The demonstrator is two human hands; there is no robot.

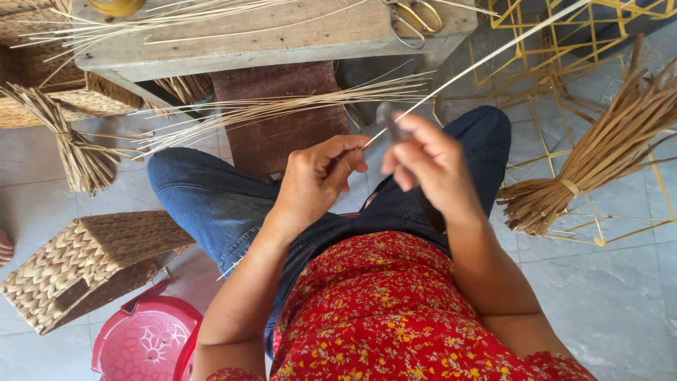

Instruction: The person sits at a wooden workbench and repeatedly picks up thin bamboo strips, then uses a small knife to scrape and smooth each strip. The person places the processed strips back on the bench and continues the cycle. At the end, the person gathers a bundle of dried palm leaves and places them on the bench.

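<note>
At mid-frame the left hand (314,176) pinches the near end of a thin pale strip (486,56) while the right hand (427,166) closes its fingers on a small dark, blurred tool (389,116).

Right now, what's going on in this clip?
A seated person in jeans and a red floral top is working a long thin reed strip. The left hand pinches its near end, while the right hand holds a small dark object against it; that object is too blurred to identify. Loose strips lie across the lap and a wooden bench, where scissors rest. A woven basket sits to the left, a tied reed bundle to the right.
</note>
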